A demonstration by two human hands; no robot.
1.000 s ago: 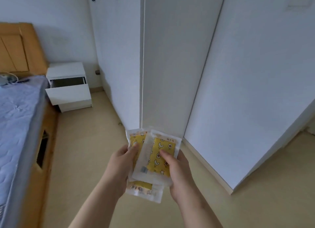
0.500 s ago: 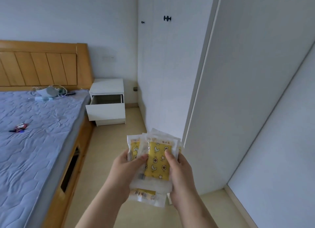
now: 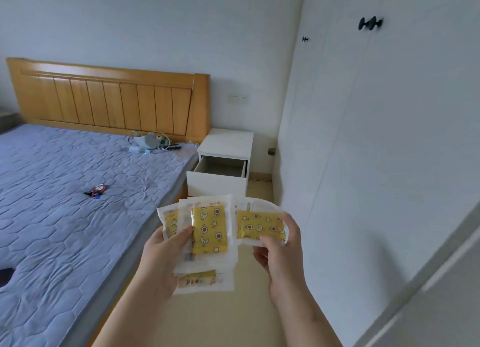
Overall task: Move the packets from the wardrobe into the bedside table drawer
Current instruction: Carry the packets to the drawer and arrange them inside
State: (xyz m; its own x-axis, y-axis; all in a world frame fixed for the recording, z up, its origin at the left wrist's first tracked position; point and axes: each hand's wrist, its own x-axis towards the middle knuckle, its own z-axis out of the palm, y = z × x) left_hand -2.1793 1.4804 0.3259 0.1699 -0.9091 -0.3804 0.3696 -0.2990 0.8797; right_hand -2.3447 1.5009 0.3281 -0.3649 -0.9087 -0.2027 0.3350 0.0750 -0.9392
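Observation:
My left hand (image 3: 163,261) holds a stack of several white packets (image 3: 209,230) printed with yellow moon-and-star panels. Beside it, my right hand (image 3: 281,250) pinches one packet (image 3: 259,227) of the same kind, held sideways and apart from the stack. Ahead stands the white bedside table (image 3: 228,141) between the bed and the wardrobe. Its top drawer (image 3: 217,183) is pulled out, and the part of its inside that I can see looks bare. The white wardrobe (image 3: 363,139) with black knobs fills the right side, its doors closed.
A wooden bed with a blue quilted mattress (image 3: 65,204) fills the left. On it lie a small red item (image 3: 97,189) and a tangle of cables and devices (image 3: 149,143) near the headboard. A beige floor strip (image 3: 249,307) runs between bed and wardrobe toward the drawer.
The view has swung left and come closer to the bedside table. My right hand has drawn one packet off the stack and holds it apart to the right.

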